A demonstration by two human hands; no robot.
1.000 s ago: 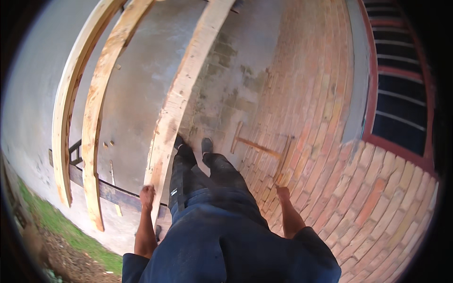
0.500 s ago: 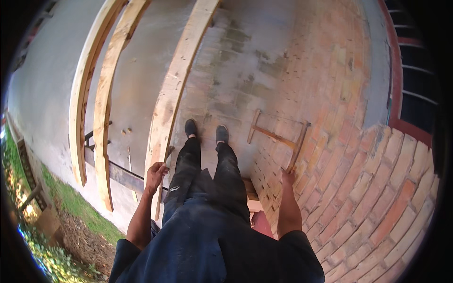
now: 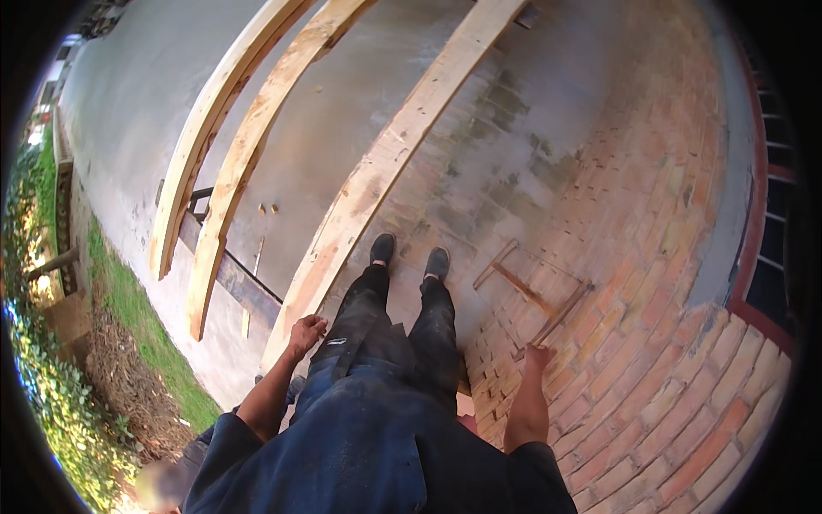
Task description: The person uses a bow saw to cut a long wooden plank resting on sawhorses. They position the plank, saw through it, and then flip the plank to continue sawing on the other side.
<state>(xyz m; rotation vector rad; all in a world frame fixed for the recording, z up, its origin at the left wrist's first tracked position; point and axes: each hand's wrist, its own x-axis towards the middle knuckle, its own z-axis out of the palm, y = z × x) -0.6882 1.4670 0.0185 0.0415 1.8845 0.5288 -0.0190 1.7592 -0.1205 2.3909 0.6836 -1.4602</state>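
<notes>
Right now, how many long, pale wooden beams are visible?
3: the outer beam, left of the others; the middle beam, right of it; the third beam, nearest the bare left hand. Others may be hidden.

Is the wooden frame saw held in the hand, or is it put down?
Held: the right hand is closed around one end of the wooden frame saw; the rest extends forward.

The frame saw (image 3: 524, 289) is showing plain, matt brown wood. The timber beams (image 3: 368, 184) are looking raw and unvarnished, with knots breaking their pale faces. The brickwork (image 3: 668, 343) is appearing rough and matt, the grey floor (image 3: 317, 154) smooth and concrete-like. Dull, dusty cloth is forming the blue top (image 3: 342, 454) and dark trousers (image 3: 364, 300).
</notes>
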